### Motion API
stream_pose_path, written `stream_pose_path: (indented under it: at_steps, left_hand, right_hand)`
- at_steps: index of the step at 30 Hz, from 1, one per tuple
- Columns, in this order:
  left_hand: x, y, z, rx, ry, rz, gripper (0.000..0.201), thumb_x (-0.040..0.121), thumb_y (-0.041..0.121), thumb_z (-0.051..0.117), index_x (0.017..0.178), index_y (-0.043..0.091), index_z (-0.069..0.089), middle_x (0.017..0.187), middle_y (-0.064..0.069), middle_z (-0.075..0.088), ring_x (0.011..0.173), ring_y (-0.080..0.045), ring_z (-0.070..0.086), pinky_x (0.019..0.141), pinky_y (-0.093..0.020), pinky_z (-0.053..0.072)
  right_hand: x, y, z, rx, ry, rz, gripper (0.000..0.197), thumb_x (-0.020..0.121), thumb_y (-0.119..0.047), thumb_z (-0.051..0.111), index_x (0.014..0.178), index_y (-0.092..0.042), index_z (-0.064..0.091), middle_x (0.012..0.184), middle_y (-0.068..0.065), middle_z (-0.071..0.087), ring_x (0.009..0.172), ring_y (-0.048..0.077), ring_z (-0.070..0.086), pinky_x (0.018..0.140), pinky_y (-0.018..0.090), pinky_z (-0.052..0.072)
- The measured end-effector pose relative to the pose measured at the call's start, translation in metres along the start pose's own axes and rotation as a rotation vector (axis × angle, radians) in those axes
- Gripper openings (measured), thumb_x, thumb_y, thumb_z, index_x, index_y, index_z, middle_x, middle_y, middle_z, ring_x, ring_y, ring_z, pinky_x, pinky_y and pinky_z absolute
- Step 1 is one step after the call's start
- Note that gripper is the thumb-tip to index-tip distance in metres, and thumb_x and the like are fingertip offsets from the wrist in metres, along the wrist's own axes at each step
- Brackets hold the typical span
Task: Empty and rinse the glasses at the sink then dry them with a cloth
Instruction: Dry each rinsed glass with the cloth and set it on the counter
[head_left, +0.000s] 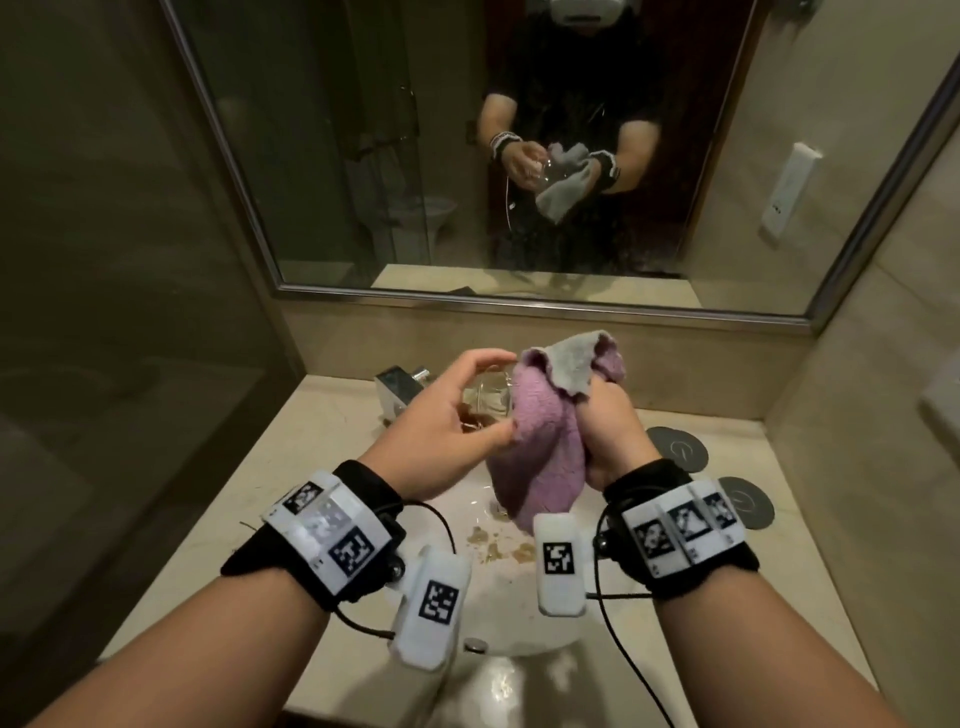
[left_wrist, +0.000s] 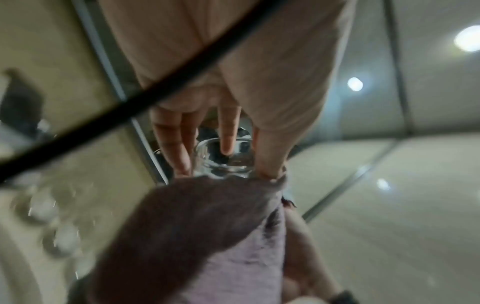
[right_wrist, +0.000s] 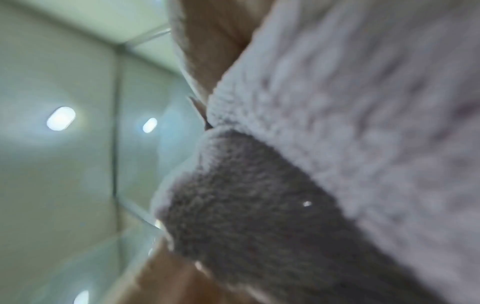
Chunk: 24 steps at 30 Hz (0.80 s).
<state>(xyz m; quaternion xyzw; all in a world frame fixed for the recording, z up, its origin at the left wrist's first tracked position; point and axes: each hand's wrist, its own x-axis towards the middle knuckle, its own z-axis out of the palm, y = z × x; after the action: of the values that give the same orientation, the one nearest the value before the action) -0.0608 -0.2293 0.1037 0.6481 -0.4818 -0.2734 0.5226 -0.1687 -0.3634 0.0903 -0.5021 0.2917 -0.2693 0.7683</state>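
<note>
My left hand (head_left: 467, 400) holds a clear glass (head_left: 485, 397) above the sink, fingers curled over its top and thumb under it. In the left wrist view the glass (left_wrist: 226, 158) sits between my fingers (left_wrist: 230, 131), its open mouth facing the camera. My right hand (head_left: 605, 426) grips a pink and grey cloth (head_left: 545, 431), which is pressed against the right side of the glass and hangs down over the basin. The cloth (left_wrist: 197, 236) meets the rim of the glass in the left wrist view. The cloth (right_wrist: 324, 164) fills the right wrist view, hiding the fingers.
A white sink basin (head_left: 519, 639) with brown residue (head_left: 498, 545) lies below my hands in a beige counter. A chrome tap (head_left: 397, 387) stands at the back left. Two round dark coasters (head_left: 678, 449) lie on the right. A mirror (head_left: 519, 156) covers the wall.
</note>
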Motion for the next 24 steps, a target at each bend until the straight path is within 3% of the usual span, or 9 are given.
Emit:
stream_pose_path:
  at_steps: [3, 5, 7, 10, 12, 15, 17, 21, 24]
  left_hand:
    - [0.001, -0.002, 0.002, -0.134, 0.019, -0.056, 0.059, 0.08, 0.045, 0.073, 0.132, 0.038, 0.044, 0.127, 0.009, 0.053, 0.08, -0.017, 0.069, 0.072, -0.032, 0.059]
    - [0.005, 0.001, 0.004, -0.354, 0.101, -0.217, 0.069, 0.071, 0.059, 0.065, 0.128, 0.026, 0.047, 0.112, -0.001, 0.058, 0.061, -0.012, 0.064, 0.058, -0.028, 0.055]
    - [0.007, -0.003, 0.001, -0.322, 0.133, -0.238, 0.059, 0.072, 0.053, 0.064, 0.121, 0.023, 0.052, 0.111, -0.004, 0.059, 0.062, -0.011, 0.063, 0.055, -0.027, 0.053]
    - [0.001, -0.006, -0.011, -0.039, 0.043, -0.019, 0.051, 0.081, 0.032, 0.075, 0.125, 0.038, 0.05, 0.13, 0.008, 0.055, 0.094, -0.011, 0.067, 0.077, -0.028, 0.058]
    - [0.001, -0.01, -0.018, 0.022, 0.008, 0.008, 0.054, 0.082, 0.03, 0.074, 0.127, 0.042, 0.047, 0.129, 0.016, 0.053, 0.097, -0.007, 0.065, 0.079, -0.025, 0.057]
    - [0.005, -0.009, -0.024, -0.252, 0.037, -0.21, 0.058, 0.07, 0.065, 0.064, 0.118, 0.034, 0.053, 0.115, 0.004, 0.059, 0.071, -0.011, 0.061, 0.059, -0.026, 0.051]
    - [0.008, -0.012, -0.029, -0.306, 0.049, -0.279, 0.054, 0.068, 0.065, 0.063, 0.111, 0.034, 0.058, 0.107, -0.002, 0.06, 0.07, -0.021, 0.055, 0.06, -0.031, 0.048]
    - [0.005, -0.016, -0.044, 0.049, -0.061, -0.003, 0.052, 0.083, 0.039, 0.074, 0.126, 0.049, 0.048, 0.131, 0.016, 0.053, 0.086, -0.014, 0.066, 0.079, -0.031, 0.058]
    - [0.007, -0.02, -0.047, -0.072, -0.068, -0.027, 0.063, 0.077, 0.058, 0.068, 0.134, 0.04, 0.045, 0.128, 0.014, 0.053, 0.081, -0.008, 0.068, 0.075, -0.03, 0.059]
  right_hand:
    - [-0.001, -0.001, -0.002, -0.189, 0.069, -0.183, 0.018, 0.098, -0.005, 0.049, 0.092, -0.01, 0.065, 0.081, -0.002, 0.066, 0.079, 0.012, 0.062, 0.07, 0.017, 0.049]
    - [-0.003, 0.003, 0.002, -0.171, 0.159, -0.334, 0.019, 0.092, -0.001, 0.053, 0.088, -0.015, 0.065, 0.09, -0.001, 0.068, 0.089, 0.016, 0.064, 0.079, 0.021, 0.051]
    - [-0.001, 0.008, 0.008, -0.188, 0.157, -0.367, 0.017, 0.087, -0.005, 0.056, 0.084, -0.018, 0.067, 0.091, 0.002, 0.07, 0.091, 0.019, 0.066, 0.087, 0.032, 0.052]
    - [-0.001, 0.001, 0.013, -0.106, 0.063, -0.05, 0.015, 0.096, -0.012, 0.053, 0.088, -0.011, 0.066, 0.084, 0.01, 0.068, 0.081, 0.024, 0.064, 0.078, 0.039, 0.052]
    - [-0.003, -0.001, 0.016, -0.063, 0.013, 0.001, 0.018, 0.096, -0.013, 0.052, 0.085, -0.009, 0.065, 0.08, 0.011, 0.066, 0.075, 0.023, 0.063, 0.07, 0.036, 0.05]
    - [-0.009, 0.003, 0.026, -0.193, 0.097, -0.337, 0.021, 0.092, -0.003, 0.053, 0.081, -0.017, 0.064, 0.085, 0.0, 0.067, 0.081, 0.012, 0.065, 0.077, 0.029, 0.051]
    - [-0.013, 0.005, 0.034, -0.203, 0.113, -0.421, 0.017, 0.083, -0.003, 0.057, 0.083, -0.019, 0.064, 0.086, -0.005, 0.068, 0.08, -0.001, 0.066, 0.077, 0.017, 0.051]
    - [-0.002, 0.008, 0.036, -0.049, 0.07, -0.047, 0.021, 0.083, -0.017, 0.059, 0.093, -0.001, 0.066, 0.096, 0.026, 0.067, 0.084, 0.029, 0.064, 0.08, 0.043, 0.053]
    - [-0.001, 0.011, 0.036, -0.138, 0.104, -0.13, 0.016, 0.094, -0.006, 0.051, 0.095, -0.003, 0.066, 0.093, 0.016, 0.069, 0.089, 0.028, 0.066, 0.084, 0.042, 0.056]
